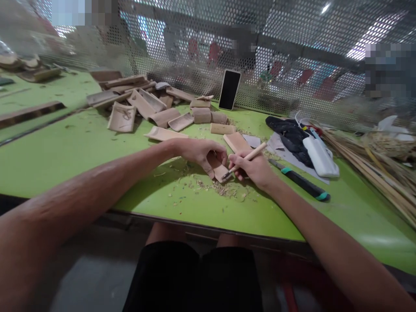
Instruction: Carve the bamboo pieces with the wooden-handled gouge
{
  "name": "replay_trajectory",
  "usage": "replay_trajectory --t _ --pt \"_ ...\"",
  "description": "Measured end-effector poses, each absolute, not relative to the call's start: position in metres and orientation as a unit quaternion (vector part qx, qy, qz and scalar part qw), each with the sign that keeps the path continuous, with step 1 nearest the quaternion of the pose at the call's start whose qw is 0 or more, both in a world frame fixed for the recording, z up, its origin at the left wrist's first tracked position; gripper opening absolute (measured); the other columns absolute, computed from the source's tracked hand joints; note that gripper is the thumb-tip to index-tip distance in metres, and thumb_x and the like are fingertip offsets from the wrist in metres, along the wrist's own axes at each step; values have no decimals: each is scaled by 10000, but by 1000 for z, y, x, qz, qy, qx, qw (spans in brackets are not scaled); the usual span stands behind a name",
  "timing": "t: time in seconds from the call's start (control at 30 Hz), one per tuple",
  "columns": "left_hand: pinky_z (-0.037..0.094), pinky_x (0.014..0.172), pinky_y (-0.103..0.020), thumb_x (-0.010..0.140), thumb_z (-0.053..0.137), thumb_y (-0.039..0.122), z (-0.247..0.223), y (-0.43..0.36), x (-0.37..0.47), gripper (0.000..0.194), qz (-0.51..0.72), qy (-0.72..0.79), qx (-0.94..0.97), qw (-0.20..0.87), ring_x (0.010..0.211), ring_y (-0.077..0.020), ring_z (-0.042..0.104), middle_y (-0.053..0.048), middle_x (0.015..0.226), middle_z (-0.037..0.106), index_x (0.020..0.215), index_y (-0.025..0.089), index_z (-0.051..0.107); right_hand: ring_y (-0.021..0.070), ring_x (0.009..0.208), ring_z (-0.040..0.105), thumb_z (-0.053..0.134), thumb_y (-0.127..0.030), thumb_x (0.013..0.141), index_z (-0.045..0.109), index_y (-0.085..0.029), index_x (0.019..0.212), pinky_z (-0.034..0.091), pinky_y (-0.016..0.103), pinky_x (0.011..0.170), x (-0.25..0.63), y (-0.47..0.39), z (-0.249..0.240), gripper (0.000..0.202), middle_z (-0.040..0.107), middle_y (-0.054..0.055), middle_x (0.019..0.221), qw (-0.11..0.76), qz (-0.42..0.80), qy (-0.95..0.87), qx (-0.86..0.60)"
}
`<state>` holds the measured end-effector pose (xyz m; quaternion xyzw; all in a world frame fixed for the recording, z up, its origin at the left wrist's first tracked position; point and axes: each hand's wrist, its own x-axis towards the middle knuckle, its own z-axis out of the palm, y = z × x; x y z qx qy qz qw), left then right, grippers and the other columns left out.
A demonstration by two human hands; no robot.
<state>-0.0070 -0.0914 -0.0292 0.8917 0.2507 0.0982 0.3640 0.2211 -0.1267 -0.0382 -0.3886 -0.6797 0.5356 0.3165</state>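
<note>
The slim tool with a pale wooden handle and metal tip (251, 154) could be skidding off the small, tan, bamboo-like piece (220, 170) into the left hand (205, 155) if the right hand (251, 168) is overpressing; the piece is lying near the green counter's (169, 206) front edge, left fingers curling around and steadying it, right fingers pinching the tool's handle

wooden piece (222, 173): partly hidden by left hand (202, 152) | strips (377, 175): cut by right edge
</note>
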Motion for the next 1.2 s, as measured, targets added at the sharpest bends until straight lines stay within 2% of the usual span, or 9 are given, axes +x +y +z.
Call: replay_trajectory --t 0.23,0.5,0.8,1.03,1.2 --pt "426 732 -273 687 823 467 -29 -91 -7 496 91 266 884 373 848 -182 549 -14 899 624 1048 180 639 77 404 515 758 -458 812 683 -159 664 399 197 356 218 -128 -42 342 607 6 533 316 515 -686 -405" --pt "433 800 -291 684 843 434 -32 -88 -9 465 96 258 884 377 907 -199 577 -33 984 645 1049 186 694 55 334 408 690 -322 813 632 -156 597 315 189 309 217 -126 -42 279 500 -34 427 322 475 -693 -436" --pt "428 818 -274 697 844 400 -28 -90 -6 412 100 252 891 364 944 -192 579 -42 1018 656 1016 179 706 66 306 433 632 -217 844 624 -142 598 329 194 269 214 -127 -39 258 518 -13 430 322 471 -668 -478" --pt "422 771 -279 690 858 400 -29 -89 -6 374 104 252 892 360 849 -173 554 -26 928 618 961 184 717 74 285 452 623 -162 859 609 -141 584 334 181 250 219 -118 -38 276 535 -1 417 342 461 -661 -483" --pt "425 786 -280 707 847 421 -30 -89 -6 369 105 253 895 351 866 -180 552 -28 930 611 957 186 712 67 291 466 592 -155 891 605 -140 597 337 158 258 220 -117 -40 294 542 -7 415 341 486 -656 -467"
